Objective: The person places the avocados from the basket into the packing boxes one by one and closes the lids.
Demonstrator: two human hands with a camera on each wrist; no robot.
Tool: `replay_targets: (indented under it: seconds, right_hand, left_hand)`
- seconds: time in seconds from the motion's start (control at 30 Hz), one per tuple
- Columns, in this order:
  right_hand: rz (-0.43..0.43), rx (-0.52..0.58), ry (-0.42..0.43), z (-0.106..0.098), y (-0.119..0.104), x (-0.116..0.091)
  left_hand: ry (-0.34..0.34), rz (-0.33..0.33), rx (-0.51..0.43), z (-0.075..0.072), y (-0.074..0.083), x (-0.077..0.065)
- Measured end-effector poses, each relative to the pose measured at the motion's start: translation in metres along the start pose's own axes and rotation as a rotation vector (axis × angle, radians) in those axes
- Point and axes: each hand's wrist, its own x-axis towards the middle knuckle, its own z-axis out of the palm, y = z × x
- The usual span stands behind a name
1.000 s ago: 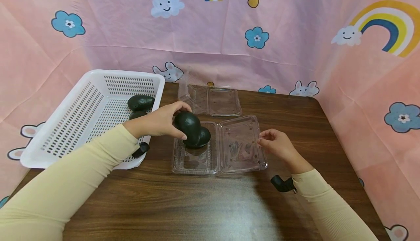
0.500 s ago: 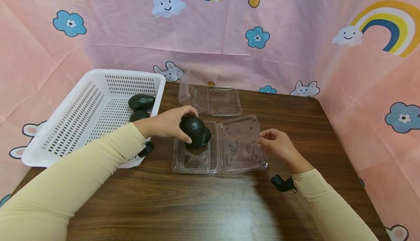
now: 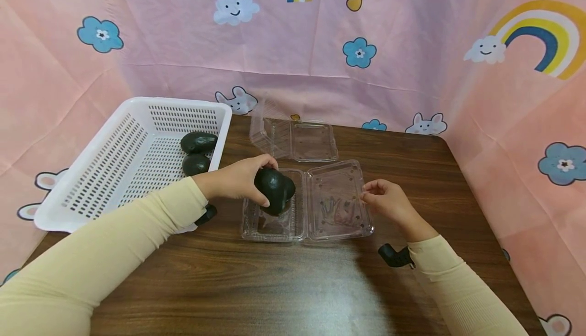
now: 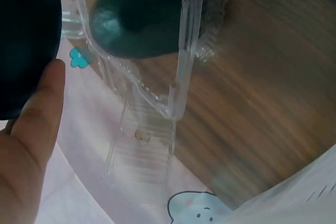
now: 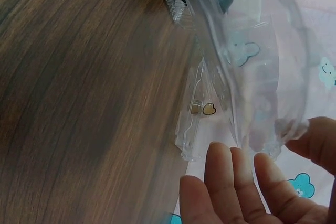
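My left hand [image 3: 240, 178] grips a dark green avocado [image 3: 271, 188] over the base of a clear plastic clamshell container [image 3: 270, 235]. In the left wrist view the held avocado [image 4: 26, 35] fills the upper left corner, while a second avocado [image 4: 134, 19] lies inside the container. From the head view that second fruit is mostly hidden behind the held one. The container's lid [image 3: 336, 188] is folded back to the right. Its outer edge is pinched by my right hand [image 3: 389, 204], between thumb and fingertip, as the right wrist view shows.
To the left stands a white perforated basket [image 3: 87, 173] with two avocados [image 3: 197, 154] along its right side. Another opened clear clamshell [image 3: 313, 143] sits behind the first. A patterned pink cloth [image 3: 293, 41] borders the wooden table [image 3: 256, 285].
My left hand has carried its avocado slightly right and down, so it now overlaps the second avocado more in the head view. The right hand stays at the lid's edge.
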Motion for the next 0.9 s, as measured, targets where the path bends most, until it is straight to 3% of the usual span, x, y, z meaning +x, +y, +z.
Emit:
replay_targets:
  seconds: [0.57, 0.9]
  right_hand:
    - [-0.003, -0.015, -0.003, 0.0, 0.0, 0.0]
    - [0.012, -0.011, -0.001, 0.0, -0.001, -0.001]
  left_hand:
    - [0.101, -0.06, -0.059, 0.022, 0.007, -0.006]
    - [0.138, -0.106, -0.069, 0.032, -0.002, -0.009]
